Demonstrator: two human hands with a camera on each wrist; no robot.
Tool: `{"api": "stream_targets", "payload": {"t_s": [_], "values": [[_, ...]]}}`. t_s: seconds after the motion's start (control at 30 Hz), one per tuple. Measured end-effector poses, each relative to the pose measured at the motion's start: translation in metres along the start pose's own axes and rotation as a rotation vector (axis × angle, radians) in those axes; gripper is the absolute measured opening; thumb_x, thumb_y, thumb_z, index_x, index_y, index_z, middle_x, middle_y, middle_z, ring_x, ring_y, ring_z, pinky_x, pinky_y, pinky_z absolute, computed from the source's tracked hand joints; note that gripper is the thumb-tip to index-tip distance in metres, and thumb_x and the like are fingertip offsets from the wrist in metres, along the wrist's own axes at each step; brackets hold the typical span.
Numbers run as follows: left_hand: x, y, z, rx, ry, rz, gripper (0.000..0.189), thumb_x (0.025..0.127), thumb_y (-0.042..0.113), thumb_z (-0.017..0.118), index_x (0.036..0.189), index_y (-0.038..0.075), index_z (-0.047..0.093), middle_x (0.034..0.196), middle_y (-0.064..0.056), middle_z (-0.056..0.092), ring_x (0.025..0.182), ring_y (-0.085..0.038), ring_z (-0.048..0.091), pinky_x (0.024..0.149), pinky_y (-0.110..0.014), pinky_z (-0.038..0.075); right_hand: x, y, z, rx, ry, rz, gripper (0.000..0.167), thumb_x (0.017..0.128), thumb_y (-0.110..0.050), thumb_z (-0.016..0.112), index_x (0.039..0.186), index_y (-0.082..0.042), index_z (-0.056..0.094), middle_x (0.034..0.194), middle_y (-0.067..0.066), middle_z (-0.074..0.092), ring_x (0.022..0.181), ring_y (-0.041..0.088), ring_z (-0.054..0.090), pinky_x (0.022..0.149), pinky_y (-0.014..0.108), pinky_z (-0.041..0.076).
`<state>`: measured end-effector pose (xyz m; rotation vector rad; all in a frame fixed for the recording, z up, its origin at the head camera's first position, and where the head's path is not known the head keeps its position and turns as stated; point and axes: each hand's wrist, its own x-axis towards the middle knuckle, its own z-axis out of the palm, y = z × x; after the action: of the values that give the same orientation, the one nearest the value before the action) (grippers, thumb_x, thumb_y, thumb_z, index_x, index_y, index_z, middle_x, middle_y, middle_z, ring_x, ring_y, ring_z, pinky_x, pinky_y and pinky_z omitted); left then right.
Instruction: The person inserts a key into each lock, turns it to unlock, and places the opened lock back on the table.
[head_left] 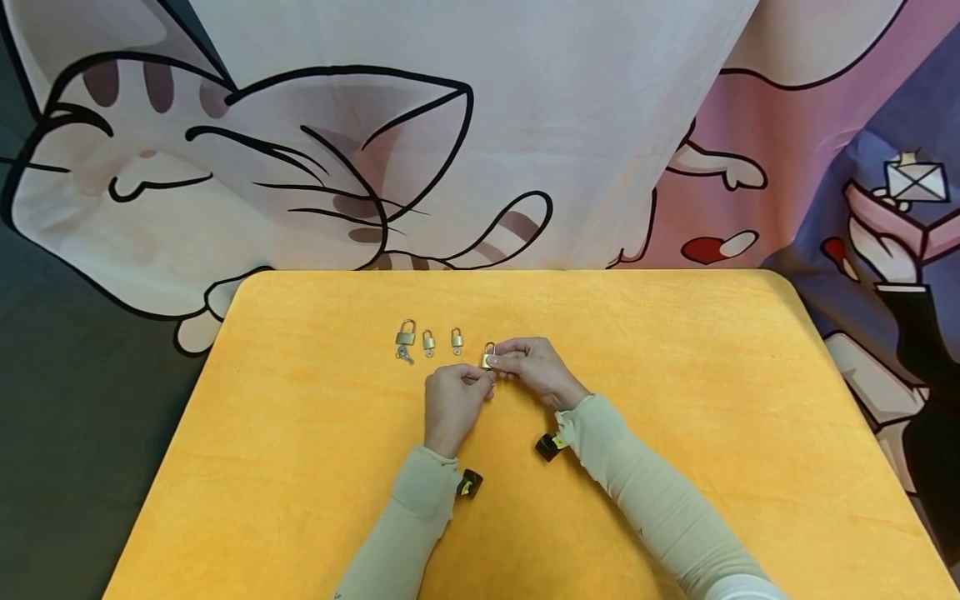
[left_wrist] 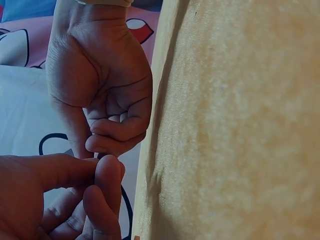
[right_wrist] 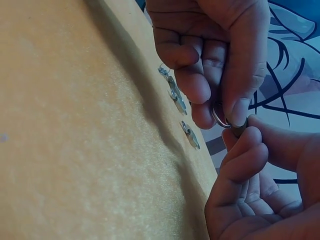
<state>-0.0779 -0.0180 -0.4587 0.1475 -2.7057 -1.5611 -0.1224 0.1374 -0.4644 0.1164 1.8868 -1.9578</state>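
Observation:
In the head view a small brass padlock (head_left: 487, 360) is pinched between the thumb and fingers of my right hand (head_left: 542, 368), shackle upward. My left hand (head_left: 454, 402) meets it from below, its thumb and index finger pinching a small key at the padlock's lower end. The key itself is mostly hidden by the fingertips. A thin metal ring (right_wrist: 218, 116) shows beside the left thumb in the right wrist view. In the left wrist view, the fingertips of the left hand (left_wrist: 65, 195) and right hand (left_wrist: 107, 90) meet, hiding the padlock.
Left of my hands, a larger padlock (head_left: 405, 337) with keys (head_left: 403, 355) and two smaller padlocks, one in the middle (head_left: 428, 339) and one on the right (head_left: 457, 337), lie in a row on the yellow table (head_left: 675, 358). Behind hangs a cartoon-printed curtain (head_left: 585, 125).

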Motion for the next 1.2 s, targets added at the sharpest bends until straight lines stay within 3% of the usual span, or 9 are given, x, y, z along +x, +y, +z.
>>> {"api": "stream_targets", "payload": {"t_s": [0.43, 0.87, 1.2], "values": [[0.0018, -0.0013, 0.0013, -0.029, -0.03, -0.031, 0.013, 0.089, 0.02, 0.077, 0.082, 0.01, 0.08, 0.061, 0.006, 0.07, 0.054, -0.012, 0.066, 0.05, -0.028, 0.046, 0.0011, 0.0009, -0.0012, 0.01, -0.011, 0.004, 0.034, 0.094, -0.004, 0.069, 0.125, 0.009, 0.062, 0.081, 0.004, 0.07, 0.067, 0.014, 0.06, 0.062, 0.023, 0.052], [0.0018, -0.0008, 0.001, -0.01, -0.105, -0.089, 0.019, 0.095, 0.024, 0.07, 0.091, 0.007, 0.079, 0.065, 0.005, 0.07, 0.057, -0.01, 0.064, 0.054, -0.029, 0.047, 0.0033, 0.0029, -0.0008, 0.002, 0.014, 0.017, 0.033, 0.095, -0.002, 0.068, 0.127, 0.005, 0.063, 0.075, 0.005, 0.069, 0.062, 0.013, 0.058, 0.059, 0.023, 0.049], [0.0008, -0.0018, 0.0001, -0.01, -0.116, -0.061, 0.02, 0.093, 0.024, 0.073, 0.095, 0.004, 0.078, 0.069, 0.002, 0.072, 0.058, -0.009, 0.066, 0.057, -0.029, 0.05, 0.0045, 0.0009, -0.0007, -0.032, 0.028, 0.013, 0.032, 0.094, -0.006, 0.07, 0.124, 0.004, 0.065, 0.078, 0.007, 0.073, 0.06, 0.013, 0.06, 0.057, 0.024, 0.05]]}}
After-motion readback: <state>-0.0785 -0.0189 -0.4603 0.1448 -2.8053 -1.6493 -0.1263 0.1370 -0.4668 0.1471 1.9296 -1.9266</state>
